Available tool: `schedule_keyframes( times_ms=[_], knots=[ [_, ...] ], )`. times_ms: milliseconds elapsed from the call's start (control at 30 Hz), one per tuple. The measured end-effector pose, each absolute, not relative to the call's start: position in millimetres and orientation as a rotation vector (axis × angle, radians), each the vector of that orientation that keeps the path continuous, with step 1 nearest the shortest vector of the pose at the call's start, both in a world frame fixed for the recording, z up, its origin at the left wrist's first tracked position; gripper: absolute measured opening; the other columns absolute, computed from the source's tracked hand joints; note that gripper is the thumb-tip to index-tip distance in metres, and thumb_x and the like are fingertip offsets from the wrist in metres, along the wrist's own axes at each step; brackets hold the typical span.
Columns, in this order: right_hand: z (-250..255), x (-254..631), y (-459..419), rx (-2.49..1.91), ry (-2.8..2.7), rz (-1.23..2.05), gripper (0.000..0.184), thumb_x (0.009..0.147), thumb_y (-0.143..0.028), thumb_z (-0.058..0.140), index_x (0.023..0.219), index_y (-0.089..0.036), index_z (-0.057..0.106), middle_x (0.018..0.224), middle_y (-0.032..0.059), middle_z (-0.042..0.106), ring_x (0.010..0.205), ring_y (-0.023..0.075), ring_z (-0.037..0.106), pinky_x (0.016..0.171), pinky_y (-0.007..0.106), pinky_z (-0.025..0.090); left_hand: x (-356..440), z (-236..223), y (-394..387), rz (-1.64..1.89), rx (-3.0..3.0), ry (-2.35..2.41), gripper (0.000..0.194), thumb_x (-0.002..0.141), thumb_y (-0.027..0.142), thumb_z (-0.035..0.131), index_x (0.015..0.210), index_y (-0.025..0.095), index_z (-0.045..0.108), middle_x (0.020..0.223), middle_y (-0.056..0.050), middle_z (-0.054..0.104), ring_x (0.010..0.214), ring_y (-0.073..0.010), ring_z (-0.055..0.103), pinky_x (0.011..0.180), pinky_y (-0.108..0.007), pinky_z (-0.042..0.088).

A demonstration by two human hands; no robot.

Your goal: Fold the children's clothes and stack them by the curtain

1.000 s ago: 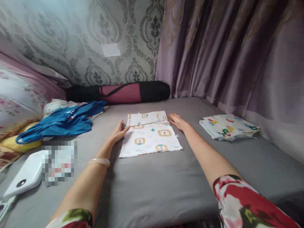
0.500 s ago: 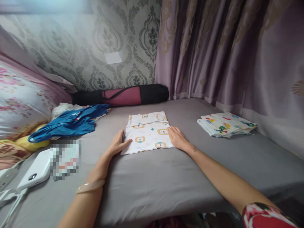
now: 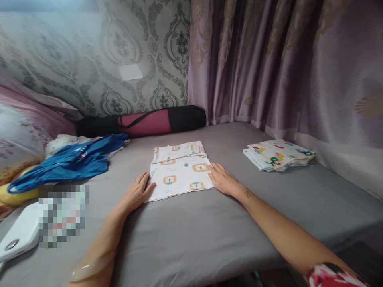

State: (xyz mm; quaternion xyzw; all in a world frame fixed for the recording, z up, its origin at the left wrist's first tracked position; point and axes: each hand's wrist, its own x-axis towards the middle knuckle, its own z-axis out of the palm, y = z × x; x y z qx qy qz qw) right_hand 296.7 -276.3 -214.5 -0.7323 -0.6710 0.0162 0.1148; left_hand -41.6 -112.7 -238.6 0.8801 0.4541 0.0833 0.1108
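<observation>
A white cloth with small lion and tree prints (image 3: 179, 171) lies folded flat on the grey bed sheet (image 3: 191, 235), its far strip doubled over. My left hand (image 3: 137, 191) rests flat and open at the cloth's near left corner, fingertips touching its edge. At the near right edge, my right hand (image 3: 223, 180) lies flat with the fingers stretched out onto the cloth. Neither hand holds anything.
A stack of folded cloths with coloured prints (image 3: 277, 154) sits to the right near the purple curtain (image 3: 284, 67). A blue garment (image 3: 68, 161) and pillows lie at left. A black and maroon roll bag (image 3: 143, 121) lies along the wall. A white device (image 3: 18, 235) sits at the near left.
Both hands have slid from the cloth's far corners toward me along its sides, and now rest at its near corners. The view has shifted a little.
</observation>
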Motion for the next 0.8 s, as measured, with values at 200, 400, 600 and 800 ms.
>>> schedule_keyframes(
  times_ms=[200,400,600,800],
  knots=[
    [-214,297,-276,-2.167,-1.975,0.032,0.051,0.099,-0.03,0.029,0.145,-0.011,0.042,0.149,0.0166,0.04,0.137,0.0275,0.034,0.113,0.041,0.03,-44,-242,-112,0.268,2.605,1.327,0.067,0.091,0.055,0.029,0.135,0.007,0.043,0.148,-0.021,0.038,0.139,-0.0318,0.034,0.116,-0.046,0.026],
    [-213,294,-279,-2.166,-1.974,0.021,0.05,0.099,-0.03,0.028,0.144,-0.012,0.043,0.148,0.016,0.042,0.136,0.0259,0.036,0.112,0.04,0.031,-45,-251,-108,0.334,2.635,1.325,0.067,0.091,0.056,0.029,0.134,0.008,0.046,0.147,-0.021,0.041,0.137,-0.0324,0.038,0.115,-0.048,0.029],
    [-214,294,-279,-2.186,-1.957,0.029,0.05,0.099,-0.029,0.03,0.145,-0.011,0.042,0.149,0.0164,0.04,0.138,0.027,0.035,0.113,0.041,0.031,-49,-253,-107,0.407,2.643,1.309,0.064,0.091,0.055,0.032,0.133,0.01,0.047,0.142,-0.02,0.048,0.133,-0.0318,0.045,0.111,-0.048,0.036],
    [-217,294,-279,-2.187,-1.956,-0.009,0.05,0.099,-0.03,0.031,0.144,-0.013,0.043,0.148,0.0159,0.042,0.136,0.0274,0.037,0.112,0.041,0.032,-53,-258,-102,0.66,2.662,1.256,0.06,0.09,0.055,0.04,0.135,0.016,0.043,0.136,-0.016,0.054,0.124,-0.0297,0.054,0.104,-0.043,0.045]
  ],
)
